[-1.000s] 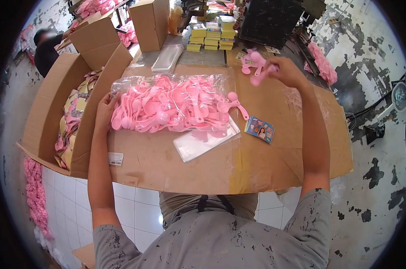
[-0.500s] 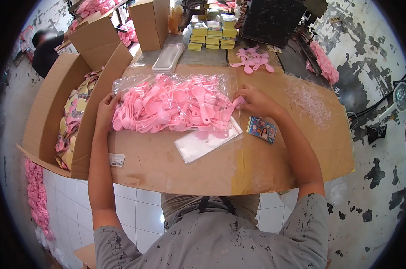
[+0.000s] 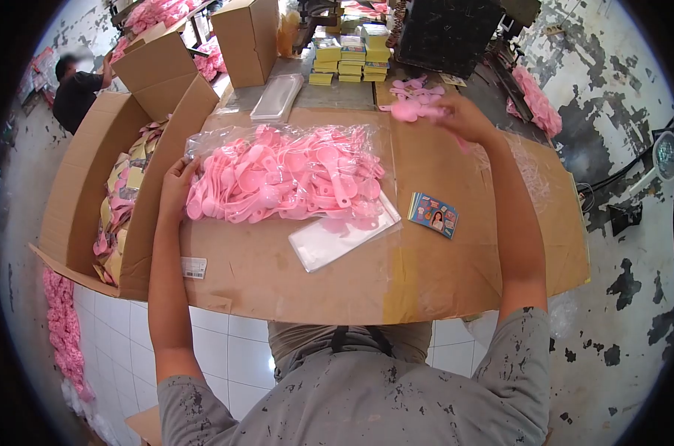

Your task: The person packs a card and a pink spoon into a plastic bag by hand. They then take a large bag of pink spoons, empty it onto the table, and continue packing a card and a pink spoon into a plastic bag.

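A clear plastic bag (image 3: pixel 225 134) full of pink plastic spoons (image 3: pixel 285 178) lies in the middle of the cardboard-covered table. My left hand (image 3: pixel 177 181) pinches its left edge, fingers closed. At the back right, my right hand (image 3: pixel 467 121), blurred by motion, is closed on the handle of a pink spoon (image 3: pixel 407 111). That spoon is just in front of a small pile of pink spoons (image 3: pixel 418 91). Partly under the full bag rests a stack of clear plastic sleeves (image 3: pixel 329 241). A small stack of blue printed cards (image 3: pixel 433 215) sits to the right.
A large open carton (image 3: pixel 76 201) with cards and pink spoons stands at the left. Farther back are more clear sleeves (image 3: pixel 277 97), stacks of yellow-edged cards (image 3: pixel 352 56) and a black box (image 3: pixel 448 37). Thin clear strips (image 3: pixel 526 167) lie right. A co-worker (image 3: pixel 76 93) is at far left.
My right hand has moved from the bag's right end back and to the right, carrying a pink spoon to the small pile. My left hand has stayed on the bag's left edge.
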Action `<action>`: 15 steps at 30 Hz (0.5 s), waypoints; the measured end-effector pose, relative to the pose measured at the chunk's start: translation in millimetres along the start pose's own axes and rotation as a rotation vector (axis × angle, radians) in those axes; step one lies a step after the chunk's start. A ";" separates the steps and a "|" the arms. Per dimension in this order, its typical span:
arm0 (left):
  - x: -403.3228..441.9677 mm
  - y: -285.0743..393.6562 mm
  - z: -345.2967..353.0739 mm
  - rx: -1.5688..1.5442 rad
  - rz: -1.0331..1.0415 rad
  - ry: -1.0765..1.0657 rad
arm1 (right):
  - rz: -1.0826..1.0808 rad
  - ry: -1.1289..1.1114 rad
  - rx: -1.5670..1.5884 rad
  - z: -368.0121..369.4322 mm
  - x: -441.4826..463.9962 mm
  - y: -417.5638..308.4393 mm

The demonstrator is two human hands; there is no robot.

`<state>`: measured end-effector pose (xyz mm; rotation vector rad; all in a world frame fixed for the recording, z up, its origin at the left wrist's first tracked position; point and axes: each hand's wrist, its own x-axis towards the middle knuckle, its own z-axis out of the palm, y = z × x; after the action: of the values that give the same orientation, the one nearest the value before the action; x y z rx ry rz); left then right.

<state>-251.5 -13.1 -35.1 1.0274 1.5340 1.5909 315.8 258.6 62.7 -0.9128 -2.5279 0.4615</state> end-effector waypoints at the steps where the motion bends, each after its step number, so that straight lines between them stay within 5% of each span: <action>1: 1.1 -2.7 -1.4 -0.010 -0.001 -0.002 | -0.026 0.155 -0.056 2.0 3.5 0.4; 4: 6.2 -8.4 -5.5 -0.032 0.000 -0.002 | -0.364 0.455 -0.275 28.6 1.5 -32.5; 6: 6.8 -12.1 -8.2 -0.034 -0.004 0.003 | 0.035 0.043 0.131 52.9 -8.4 -78.6; 8: 8.6 -13.9 -12.7 -0.018 -0.023 -0.007 | 0.047 -0.137 0.197 73.4 -21.4 -114.0; 15: 20.0 -22.6 -22.9 -0.163 -0.088 -0.016 | 0.068 -0.188 0.208 80.4 -21.9 -112.7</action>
<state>-282.0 -4.2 -55.8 0.8700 1.3942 1.6126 233.1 148.5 36.7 -0.9151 -2.5573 0.8512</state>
